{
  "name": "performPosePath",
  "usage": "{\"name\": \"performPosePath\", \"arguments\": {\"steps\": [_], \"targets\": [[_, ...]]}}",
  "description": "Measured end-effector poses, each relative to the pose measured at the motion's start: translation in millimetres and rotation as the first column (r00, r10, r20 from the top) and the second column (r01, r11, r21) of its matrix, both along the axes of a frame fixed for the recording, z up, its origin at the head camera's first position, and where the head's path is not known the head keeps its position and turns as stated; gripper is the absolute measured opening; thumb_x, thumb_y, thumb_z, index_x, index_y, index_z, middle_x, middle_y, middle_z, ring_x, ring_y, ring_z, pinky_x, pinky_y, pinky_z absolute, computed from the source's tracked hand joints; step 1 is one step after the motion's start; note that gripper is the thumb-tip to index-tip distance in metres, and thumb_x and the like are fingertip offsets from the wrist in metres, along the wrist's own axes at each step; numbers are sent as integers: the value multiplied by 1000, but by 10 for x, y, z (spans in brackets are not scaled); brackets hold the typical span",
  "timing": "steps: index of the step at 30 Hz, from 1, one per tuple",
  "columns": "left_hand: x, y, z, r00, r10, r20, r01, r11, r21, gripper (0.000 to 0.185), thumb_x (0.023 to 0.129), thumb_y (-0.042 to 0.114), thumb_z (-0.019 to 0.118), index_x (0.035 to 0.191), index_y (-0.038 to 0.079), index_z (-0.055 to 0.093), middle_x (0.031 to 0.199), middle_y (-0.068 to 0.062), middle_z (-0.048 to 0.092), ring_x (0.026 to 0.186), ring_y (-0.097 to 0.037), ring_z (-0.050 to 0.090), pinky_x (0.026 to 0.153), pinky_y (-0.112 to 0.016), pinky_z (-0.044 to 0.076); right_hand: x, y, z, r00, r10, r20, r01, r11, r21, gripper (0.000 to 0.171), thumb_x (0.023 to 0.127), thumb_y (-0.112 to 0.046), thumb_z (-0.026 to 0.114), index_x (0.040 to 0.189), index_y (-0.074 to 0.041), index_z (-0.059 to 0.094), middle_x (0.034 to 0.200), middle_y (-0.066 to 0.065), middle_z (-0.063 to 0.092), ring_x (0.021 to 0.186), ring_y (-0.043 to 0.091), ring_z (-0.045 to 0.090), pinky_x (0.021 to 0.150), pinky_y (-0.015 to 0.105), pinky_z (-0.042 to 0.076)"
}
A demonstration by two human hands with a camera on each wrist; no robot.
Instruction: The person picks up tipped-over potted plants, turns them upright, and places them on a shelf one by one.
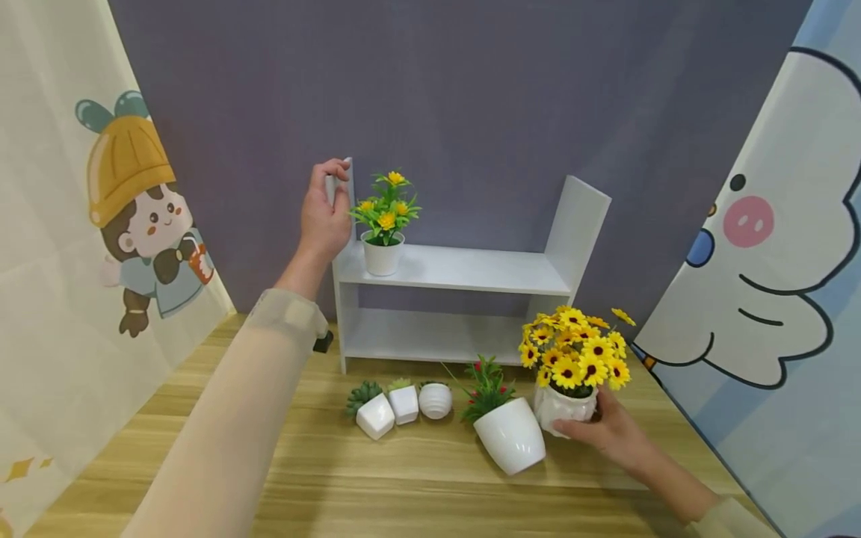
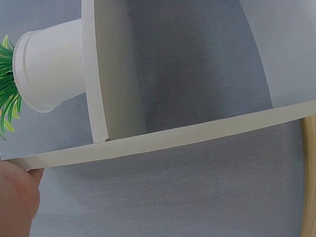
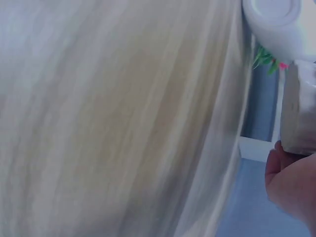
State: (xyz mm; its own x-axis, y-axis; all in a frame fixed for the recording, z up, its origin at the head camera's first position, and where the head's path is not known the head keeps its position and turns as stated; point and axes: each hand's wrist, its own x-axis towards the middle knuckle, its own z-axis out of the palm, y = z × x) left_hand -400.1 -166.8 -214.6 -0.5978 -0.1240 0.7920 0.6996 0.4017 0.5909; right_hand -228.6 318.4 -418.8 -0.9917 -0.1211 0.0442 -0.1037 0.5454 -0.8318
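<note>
Your left hand (image 1: 324, 213) gripped the top of the white shelf (image 1: 464, 270)'s left upright, fingers curled over the edge, probably to steady that light, smooth board unit. A small white pot of yellow flowers (image 1: 383, 228) stood on its upper board. Your right hand (image 1: 608, 432) wrapped its fingers round the ribbed white sunflower pot (image 1: 566, 407) on the wood-grain table (image 1: 403, 478), just beside a tilted glossy pot (image 1: 510, 433).

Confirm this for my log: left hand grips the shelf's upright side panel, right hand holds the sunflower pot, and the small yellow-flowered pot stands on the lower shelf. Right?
Not quite. The small yellow-flowered pot stands on the upper shelf, as the head view shows. The left hand's grip on the side panel and the right hand on the sunflower pot are correct.
</note>
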Motion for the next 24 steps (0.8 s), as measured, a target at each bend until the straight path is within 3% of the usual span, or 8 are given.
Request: {"name": "performPosePath", "arguments": {"steps": [3, 13, 21, 24], "targets": [[6, 9, 2, 1000, 4, 4, -4, 1000, -1, 13, 114, 4, 41, 125, 5, 49, 157, -9, 57, 157, -20, 47, 131, -34, 36, 22, -18, 64, 999, -5, -34, 5, 1000, -7, 102, 96, -30, 87, 170, -6, 22, 162, 28, 48, 141, 44, 57, 95, 21, 55], [10, 13, 18, 1000, -2, -10, 2, 1000, 4, 12, 113, 3, 42, 123, 4, 49, 156, -11, 59, 156, -20, 48, 130, -30, 36, 43, -148, 336, 993, -9, -114, 5, 999, -33, 90, 98, -24, 84, 170, -8, 31, 156, 23, 55, 121, 23, 61, 86, 29, 61], [11, 13, 16, 1000, -9, -6, 9, 1000, 5, 12, 114, 3, 42, 123, 5, 49, 156, -10, 58, 156, -19, 48, 130, -30, 36, 43, -335, 496, 992, -40, -123, 37, 999, -20, 90, 98, -33, 85, 168, -8, 34, 155, 22, 57, 129, 34, 61, 86, 29, 60], [8, 13, 14, 1000, -10, -4, 10, 1000, 9, 12, 114, 3, 42, 123, 5, 49, 156, -10, 58, 156, -19, 49, 130, -30, 36, 33, -410, 556, 988, -32, -151, 28, 999, -30, 89, 98, -31, 85, 169, -9, 35, 155, 21, 58, 127, 28, 61, 87, 28, 60]]}}
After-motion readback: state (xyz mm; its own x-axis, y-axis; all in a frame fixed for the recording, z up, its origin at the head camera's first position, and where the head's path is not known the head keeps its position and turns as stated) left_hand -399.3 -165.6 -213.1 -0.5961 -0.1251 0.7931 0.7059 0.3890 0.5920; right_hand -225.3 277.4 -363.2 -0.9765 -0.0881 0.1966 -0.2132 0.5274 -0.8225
